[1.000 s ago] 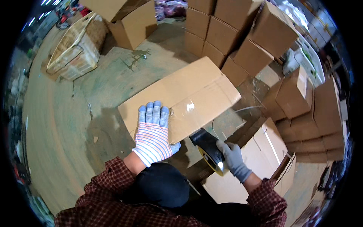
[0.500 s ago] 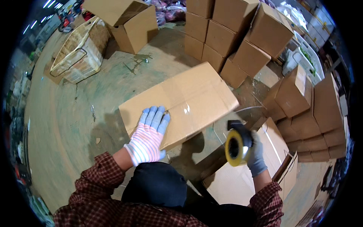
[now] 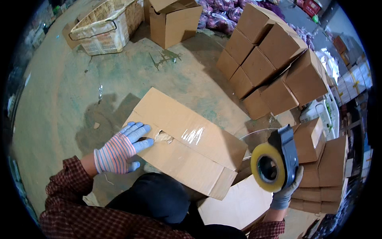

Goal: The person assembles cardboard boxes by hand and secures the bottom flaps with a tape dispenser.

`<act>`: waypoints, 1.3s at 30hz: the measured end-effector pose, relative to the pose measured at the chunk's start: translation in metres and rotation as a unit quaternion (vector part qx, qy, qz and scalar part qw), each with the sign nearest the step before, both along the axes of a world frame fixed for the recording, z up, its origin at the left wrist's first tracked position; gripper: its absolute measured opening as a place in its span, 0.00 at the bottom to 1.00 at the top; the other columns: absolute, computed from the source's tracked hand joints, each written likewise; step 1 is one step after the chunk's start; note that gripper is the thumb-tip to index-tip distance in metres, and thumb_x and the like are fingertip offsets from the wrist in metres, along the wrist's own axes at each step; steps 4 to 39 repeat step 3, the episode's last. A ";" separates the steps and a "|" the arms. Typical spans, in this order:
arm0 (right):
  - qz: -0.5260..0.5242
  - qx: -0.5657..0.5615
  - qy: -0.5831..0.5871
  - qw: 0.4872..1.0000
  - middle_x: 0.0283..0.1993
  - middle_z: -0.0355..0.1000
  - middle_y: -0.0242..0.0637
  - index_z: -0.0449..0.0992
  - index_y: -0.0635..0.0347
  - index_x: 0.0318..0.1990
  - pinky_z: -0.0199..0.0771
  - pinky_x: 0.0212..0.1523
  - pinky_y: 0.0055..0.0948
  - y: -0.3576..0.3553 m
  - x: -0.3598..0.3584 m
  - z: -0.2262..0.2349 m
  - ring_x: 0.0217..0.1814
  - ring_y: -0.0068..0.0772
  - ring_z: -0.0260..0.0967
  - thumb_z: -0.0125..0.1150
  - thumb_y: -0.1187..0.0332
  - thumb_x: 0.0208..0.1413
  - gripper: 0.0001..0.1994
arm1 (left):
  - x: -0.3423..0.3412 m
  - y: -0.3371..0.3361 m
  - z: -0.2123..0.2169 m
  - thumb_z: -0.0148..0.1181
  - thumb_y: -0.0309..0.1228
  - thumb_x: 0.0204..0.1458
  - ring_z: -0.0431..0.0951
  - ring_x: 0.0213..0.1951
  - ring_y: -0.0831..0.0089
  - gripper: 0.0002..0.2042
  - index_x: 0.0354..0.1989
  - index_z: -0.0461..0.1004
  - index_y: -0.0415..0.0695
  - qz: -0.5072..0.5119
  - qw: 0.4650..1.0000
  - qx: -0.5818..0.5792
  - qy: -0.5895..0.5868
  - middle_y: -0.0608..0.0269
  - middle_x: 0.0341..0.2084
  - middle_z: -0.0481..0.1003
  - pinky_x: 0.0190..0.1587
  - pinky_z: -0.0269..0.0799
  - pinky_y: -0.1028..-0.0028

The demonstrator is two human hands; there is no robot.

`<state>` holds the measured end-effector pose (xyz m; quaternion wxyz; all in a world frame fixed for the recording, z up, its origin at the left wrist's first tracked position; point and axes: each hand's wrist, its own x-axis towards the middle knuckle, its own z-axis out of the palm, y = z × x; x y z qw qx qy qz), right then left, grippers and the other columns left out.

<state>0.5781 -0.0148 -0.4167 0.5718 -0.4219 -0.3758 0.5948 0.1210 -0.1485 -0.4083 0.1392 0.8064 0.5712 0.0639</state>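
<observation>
A closed cardboard box (image 3: 199, 115) lies in front of my knees, its long side slanting from far left to near right. A strip of clear shiny tape (image 3: 193, 135) crosses its top, and a small torn hole (image 3: 164, 136) shows near the left end. My left hand (image 3: 121, 149), in a striped glove with blue-grey fingertips, rests on the box's left edge, fingers stretched out and thumb apart. My right hand (image 3: 287, 193), in a grey glove, grips a black tape dispenser (image 3: 286, 153) with a yellowish roll (image 3: 264, 163), held up beyond the box's right end.
Flat pale cardboard (image 3: 238, 205) lies beneath the box's near right end. Stacked cardboard boxes (image 3: 262, 65) stand far right, with more boxes (image 3: 330, 163) at the right. A dirty white plastic crate (image 3: 103, 38), an open carton (image 3: 175, 26) and bags of purple produce (image 3: 221, 20) stand at the back.
The box has turned clockwise, its right end swinging toward me. My left hand has shifted left along with it. The tape dispenser has moved right and appears larger. The whole view has shifted too.
</observation>
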 end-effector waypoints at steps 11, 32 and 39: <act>0.178 0.031 0.061 0.982 0.64 0.58 0.45 0.53 0.63 0.65 0.59 0.63 0.45 0.000 -0.012 0.016 0.62 0.48 0.60 0.41 0.38 0.55 0.40 | -0.030 0.009 -0.021 0.65 0.39 0.37 0.58 0.61 0.47 0.33 0.56 0.65 0.41 0.000 0.984 -0.080 -0.160 0.49 0.58 0.61 0.65 0.51 0.57; 0.178 0.031 0.061 0.982 0.64 0.58 0.45 0.53 0.63 0.65 0.59 0.63 0.45 0.000 -0.012 0.016 0.62 0.48 0.60 0.41 0.38 0.55 0.40 | -0.030 0.009 -0.021 0.65 0.39 0.37 0.58 0.61 0.47 0.33 0.56 0.65 0.41 0.000 0.984 -0.080 -0.160 0.49 0.58 0.61 0.65 0.51 0.57; 0.178 0.031 0.061 0.982 0.64 0.58 0.45 0.53 0.63 0.65 0.59 0.63 0.45 0.000 -0.012 0.016 0.62 0.48 0.60 0.41 0.38 0.55 0.40 | -0.030 0.009 -0.021 0.65 0.39 0.37 0.58 0.61 0.47 0.33 0.56 0.65 0.41 0.000 0.984 -0.080 -0.160 0.49 0.58 0.61 0.65 0.51 0.57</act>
